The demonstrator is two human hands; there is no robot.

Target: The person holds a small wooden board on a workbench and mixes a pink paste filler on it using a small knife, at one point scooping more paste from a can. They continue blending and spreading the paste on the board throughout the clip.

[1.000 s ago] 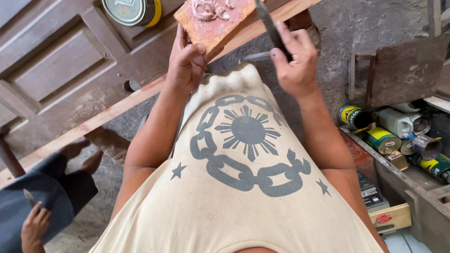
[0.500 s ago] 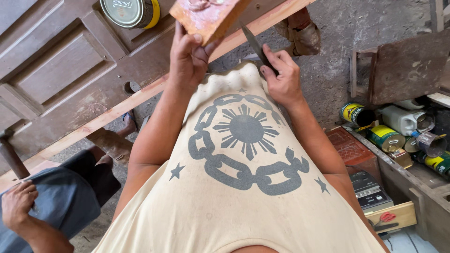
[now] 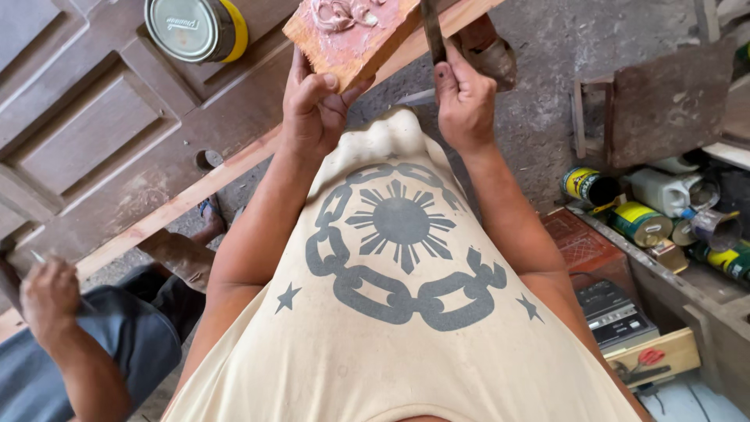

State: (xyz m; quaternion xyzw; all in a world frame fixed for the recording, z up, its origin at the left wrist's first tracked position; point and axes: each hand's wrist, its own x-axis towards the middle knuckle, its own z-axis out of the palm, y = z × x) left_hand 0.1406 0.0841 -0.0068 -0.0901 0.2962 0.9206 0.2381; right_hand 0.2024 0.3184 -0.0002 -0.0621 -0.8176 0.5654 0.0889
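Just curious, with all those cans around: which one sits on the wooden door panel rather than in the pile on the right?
The round can with the silver lid and yellow side, top left on the brown door. The other cans lie clustered at the right edge.

Open floor (image 3: pixel 547 70) lies right of the right hand (image 3: pixel 465 98), up to a brown panel (image 3: pixel 664 101) and cans (image 3: pixel 633 207). The left hand (image 3: pixel 312 109) has the door (image 3: pixel 101 133) and a round tin (image 3: pixel 195 27) to its left. A long plank (image 3: pixel 180 203) crosses beneath both hands. Another person's hand (image 3: pixel 47 297) sits low left, well apart.
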